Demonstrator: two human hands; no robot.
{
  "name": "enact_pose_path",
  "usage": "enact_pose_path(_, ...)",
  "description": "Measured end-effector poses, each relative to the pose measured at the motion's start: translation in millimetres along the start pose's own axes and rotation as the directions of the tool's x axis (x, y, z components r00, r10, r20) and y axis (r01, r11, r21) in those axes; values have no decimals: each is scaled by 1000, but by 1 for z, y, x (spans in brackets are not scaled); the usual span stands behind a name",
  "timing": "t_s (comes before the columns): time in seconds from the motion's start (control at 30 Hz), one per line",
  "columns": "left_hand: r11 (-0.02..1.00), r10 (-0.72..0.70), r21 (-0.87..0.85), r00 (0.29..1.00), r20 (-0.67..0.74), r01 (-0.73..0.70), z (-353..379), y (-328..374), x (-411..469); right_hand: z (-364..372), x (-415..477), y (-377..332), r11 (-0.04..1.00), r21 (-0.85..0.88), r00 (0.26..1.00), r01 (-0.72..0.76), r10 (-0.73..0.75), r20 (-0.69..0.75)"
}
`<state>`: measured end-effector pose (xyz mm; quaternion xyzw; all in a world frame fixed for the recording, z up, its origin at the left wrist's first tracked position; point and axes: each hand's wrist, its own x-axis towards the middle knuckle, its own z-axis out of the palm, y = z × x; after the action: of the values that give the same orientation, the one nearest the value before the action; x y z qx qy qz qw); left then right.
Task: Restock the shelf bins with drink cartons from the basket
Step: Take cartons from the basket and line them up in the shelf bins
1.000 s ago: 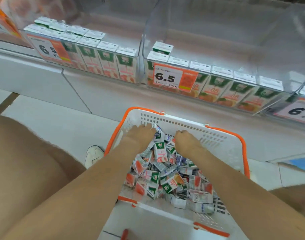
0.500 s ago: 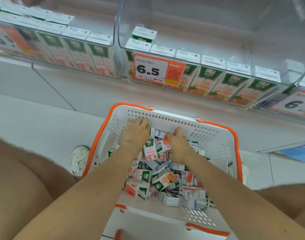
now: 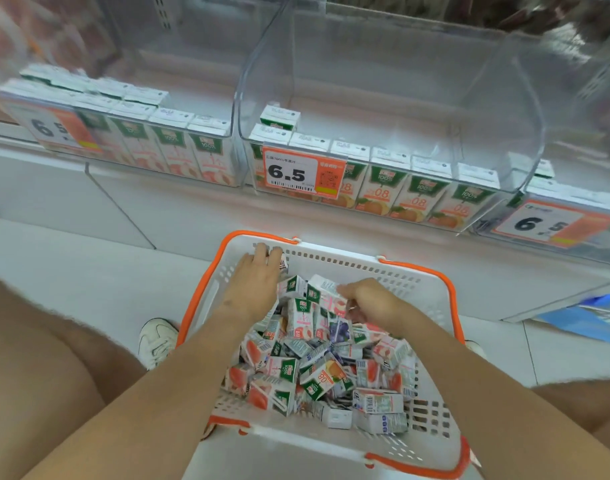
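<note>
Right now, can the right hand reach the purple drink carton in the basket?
Probably yes: the purple drink carton lies uncovered just below the right hand, though that hand seems to grip a pink-and-white carton.

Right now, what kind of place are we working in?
Most likely a shop aisle: clear shelf bins of juice cartons carry 6.5 price tags, and an orange-rimmed shopping basket sits on the floor.

Place: a grocery shop aisle is stretching beyond the left hand (image 3: 253,292) and right hand (image 3: 372,301).
Price tags: orange "6.5" price tags (image 3: 303,173) are hanging ahead of the hands.
Stock: matching juice cartons (image 3: 378,188) are standing in rows in clear shelf bins (image 3: 504,98).
Basket: an orange-rimmed shopping basket (image 3: 348,262) is sitting under the hands, holding drink cartons (image 3: 317,372).
</note>
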<state>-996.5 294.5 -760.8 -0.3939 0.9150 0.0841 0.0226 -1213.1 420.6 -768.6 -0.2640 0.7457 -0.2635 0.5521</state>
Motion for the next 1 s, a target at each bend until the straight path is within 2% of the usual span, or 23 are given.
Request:
enact_pose_path(0.07, 953, -80, -297, 995, -64, 58, -15, 2, -4, 1, -12, -13, 959, 282, 999, 14, -23, 26)
enact_pose_path(0.13, 872, -133, -485, 986, -96, 70, -33, 1, -6, 8, -27, -29, 911, 408, 996, 55, -78, 41)
enact_pose_path(0.23, 750, -153, -657, 986, -64, 73, -66, 0, -13, 23, -57, -59, 869, 482, 992, 111, -126, -2)
enact_pose_path(0.33, 628, -165, -774, 986, -29, 82, -103, 1, -27, 33, -85, -81, 876, 445, 981, 189, -187, -47)
enact_pose_path(0.43, 614, -176, -786, 983, -52, 69, -140, -3, -40, 35, -113, -99, 905, 261, 940, 337, -339, -40)
enact_pose_path(0.5, 645, -153, -762, 987, -52, 60, -164, -9, -47, 37, -129, -113, 898, 190, 917, 398, -394, -61)
enact_pose_path(0.7, 754, -163, -656, 978, -130, 38, -225, -36, -59, 42, -166, -168, 783, 310, 842, 539, -498, -207)
enact_pose_path(0.77, 781, -171, -623, 971, -165, 31, -242, -47, -59, 43, -175, -187, 763, 270, 808, 588, -534, -251)
enact_pose_path(0.9, 850, -202, -525, 945, -257, 39, -265, -72, -55, 55, -184, -234, 696, 82, 691, 713, -680, -244)
enact_pose_path(1.0, 846, -271, -530, 907, -322, 64, -267, -87, -52, 67, -178, -277, 618, -76, 572, 783, -763, -301)
